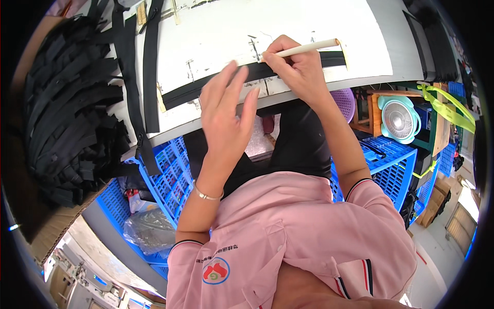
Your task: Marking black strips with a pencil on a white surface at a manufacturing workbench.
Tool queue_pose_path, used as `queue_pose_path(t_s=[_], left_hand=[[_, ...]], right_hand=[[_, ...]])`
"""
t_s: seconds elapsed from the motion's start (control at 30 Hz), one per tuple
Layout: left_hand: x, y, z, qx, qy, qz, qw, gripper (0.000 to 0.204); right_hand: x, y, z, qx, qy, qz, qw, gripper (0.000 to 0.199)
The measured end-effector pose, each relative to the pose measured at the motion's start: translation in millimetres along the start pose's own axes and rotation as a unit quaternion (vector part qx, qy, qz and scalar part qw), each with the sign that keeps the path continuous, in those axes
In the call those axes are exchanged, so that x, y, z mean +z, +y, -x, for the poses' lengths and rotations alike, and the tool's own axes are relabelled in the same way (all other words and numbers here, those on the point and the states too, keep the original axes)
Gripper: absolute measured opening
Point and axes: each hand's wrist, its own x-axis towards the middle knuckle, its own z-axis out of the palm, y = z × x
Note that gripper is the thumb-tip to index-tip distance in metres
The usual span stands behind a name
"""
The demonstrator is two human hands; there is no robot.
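A long black zipper strip lies across the white board in front of me, near its front edge. My right hand is closed around a white pencil. The pencil's lower end meets the board side of the strip, near some dark marks; its blunt end points to the right. Over the left part of the strip is my left hand, open, its fingers apart and nothing in it. Whether its fingertips touch the strip I cannot tell. More black zippers lie to the left.
A large heap of black strips fills a cardboard box at the left. Blue plastic crates stand below the table on both sides. A turquoise fan and a purple basket are at the right.
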Motion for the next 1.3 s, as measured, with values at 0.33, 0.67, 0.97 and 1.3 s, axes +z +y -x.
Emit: queue_pose_path(t_s=[0.33, 0.67, 0.97, 1.3], left_hand=[[25, -8, -16, 0.002, 0.005, -0.026, 1.0, 0.01], [29, -6, -17, -0.005, 0.012, -0.026, 1.0, 0.012], [24, -5, -14, -0.023, 0.0, -0.04, 0.999, 0.013], [49, 23, -33, 0.002, -0.02, -0.007, 1.0, 0.014]], right_hand=[[-16, 0, 4, 0.03, -0.095, -0.044, 0.994, 0.011], [-15, -4, 5, 0.008, -0.074, -0.011, 0.997, 0.014], [-71, 1, 8, 0.05, 0.048, -0.21, 0.975, 0.01], [-103, 35, 12, 0.089, 0.061, -0.098, 0.989, 0.012]])
